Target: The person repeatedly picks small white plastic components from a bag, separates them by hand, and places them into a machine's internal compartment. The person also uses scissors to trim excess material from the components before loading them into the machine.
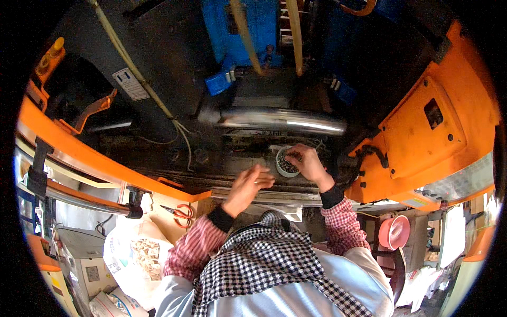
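Observation:
A small white bowl full of small dark pieces stands on the dark ledge of the machine. My right hand reaches over its right rim, fingertips down among the pieces and drawn together. What they pinch is hidden. To the left of the bowl, apart from it, my left hand hangs in the air, a little smeared by motion. Its fingers point right, loosely bent and apart, and no object shows in them.
Beyond the bowl a shiny metal bar crosses the dark machine. Orange machine panels flank both sides. Orange-handled scissors lie at the left, beside a white sack with light-coloured pieces. A pink basin is at the lower right.

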Available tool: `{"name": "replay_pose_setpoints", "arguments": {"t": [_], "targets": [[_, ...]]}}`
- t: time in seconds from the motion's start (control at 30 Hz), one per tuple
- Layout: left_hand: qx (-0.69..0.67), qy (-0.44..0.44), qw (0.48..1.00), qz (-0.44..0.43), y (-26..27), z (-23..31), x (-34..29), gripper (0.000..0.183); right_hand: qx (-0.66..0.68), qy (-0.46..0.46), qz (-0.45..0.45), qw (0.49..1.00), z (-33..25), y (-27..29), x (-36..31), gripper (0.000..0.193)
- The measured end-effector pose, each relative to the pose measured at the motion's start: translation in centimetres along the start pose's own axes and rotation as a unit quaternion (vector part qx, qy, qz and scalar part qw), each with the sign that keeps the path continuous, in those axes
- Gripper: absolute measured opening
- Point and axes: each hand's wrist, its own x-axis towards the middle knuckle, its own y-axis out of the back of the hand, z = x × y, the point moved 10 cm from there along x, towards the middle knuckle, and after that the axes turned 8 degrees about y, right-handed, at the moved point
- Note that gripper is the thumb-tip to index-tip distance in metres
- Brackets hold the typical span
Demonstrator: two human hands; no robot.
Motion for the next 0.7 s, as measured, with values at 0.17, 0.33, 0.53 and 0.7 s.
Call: {"name": "replay_pose_setpoints", "arguments": {"t": [0.17,0.33,0.53,0.7], "targets": [[-0.199,0.048,0.978,-0.051,-1.9,-2.8,7.3,0.042,0.056,0.055,-0.002,0.997,-2.6,-0.6,0.7,0.012],[-0.214,0.049,0.975,-0.036,-2.6,-2.5,7.7,0.032,0.074,0.006,0.01,0.997,-1.4,0.0,0.4,0.012],[-0.215,0.071,0.974,-0.013,-3.0,-1.7,6.9,0.037,0.09,-0.007,0.039,0.995,-1.4,1.0,0.5,0.013],[-0.21,0.057,0.976,-0.031,-2.2,-1.7,7.0,0.028,-0.012,0.079,0.009,0.997,-2.8,0.1,1.2,0.015]]}}
